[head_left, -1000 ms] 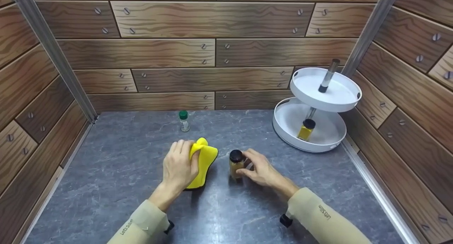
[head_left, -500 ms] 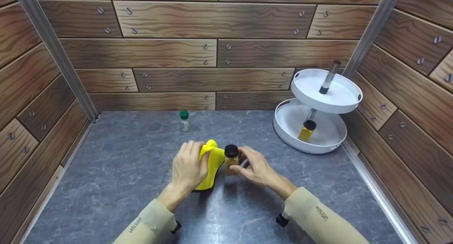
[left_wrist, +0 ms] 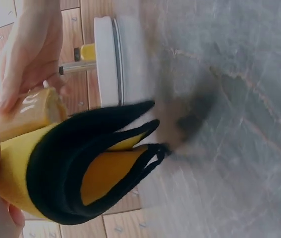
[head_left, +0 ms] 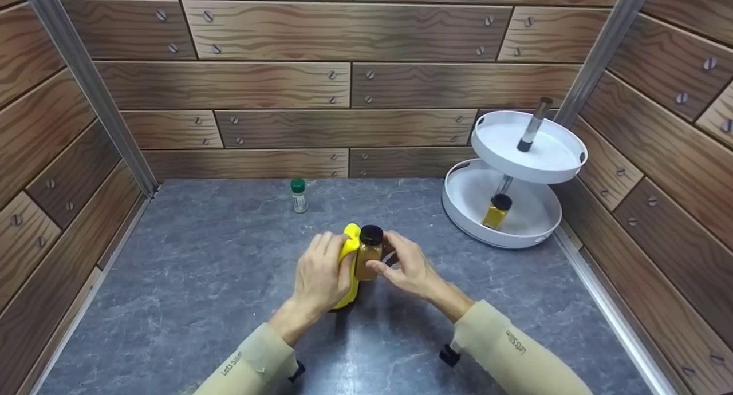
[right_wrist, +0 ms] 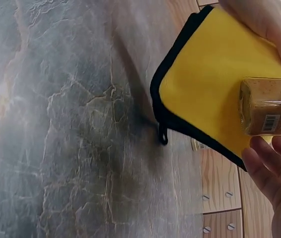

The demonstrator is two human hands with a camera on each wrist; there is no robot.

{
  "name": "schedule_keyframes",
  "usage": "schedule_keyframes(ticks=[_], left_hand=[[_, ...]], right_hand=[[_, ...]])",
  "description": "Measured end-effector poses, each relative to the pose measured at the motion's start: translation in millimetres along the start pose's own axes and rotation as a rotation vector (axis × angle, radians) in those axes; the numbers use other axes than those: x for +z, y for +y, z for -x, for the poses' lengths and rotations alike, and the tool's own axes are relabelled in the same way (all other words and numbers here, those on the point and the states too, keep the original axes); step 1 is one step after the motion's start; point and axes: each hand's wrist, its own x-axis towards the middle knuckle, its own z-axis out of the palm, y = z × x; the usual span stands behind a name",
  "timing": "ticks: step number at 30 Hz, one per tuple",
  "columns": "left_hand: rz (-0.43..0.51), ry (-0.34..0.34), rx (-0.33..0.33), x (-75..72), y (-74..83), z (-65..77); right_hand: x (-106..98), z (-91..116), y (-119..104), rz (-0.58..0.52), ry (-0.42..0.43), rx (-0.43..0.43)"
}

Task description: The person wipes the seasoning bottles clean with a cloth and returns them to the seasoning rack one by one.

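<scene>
My left hand (head_left: 322, 272) grips a folded yellow cloth (right_wrist: 200, 74) with black edging. In my right hand (head_left: 411, 268) is a spice jar (head_left: 369, 255) with a black lid and brown contents, pinched between thumb and fingers. Jar and cloth meet side by side in the head view, with the cloth on the jar's left. A barcode label shows on the jar in the right wrist view. The cloth's lower edge hangs above the grey tabletop (left_wrist: 220, 163), folded over in several layers.
At the back right stands a white two-tier round tray (head_left: 452, 209); a yellow jar (head_left: 496, 212) with a black lid sits in its lower tier. A small green-capped bottle (head_left: 299, 196) stands at the back left. Wood-patterned walls (head_left: 343, 86) enclose the table.
Both hands have come together: the left moved right with the cloth, the right slightly left while raising the jar. Cloth and jar, apart a second ago, now meet.
</scene>
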Motion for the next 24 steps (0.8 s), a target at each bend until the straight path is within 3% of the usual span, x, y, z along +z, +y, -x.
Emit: schedule_keyframes(ticks=[14, 24], left_hand=[[0.144, -0.055, 0.158, -3.9, -5.9, 13.5], [0.177, -0.037, 0.111, -2.1, 0.1, 10.4]], right_hand=[[-14, -11, -4, -0.118, 0.067, 0.045], [-17, -10, -10, -0.142, 0.027, 0.087]])
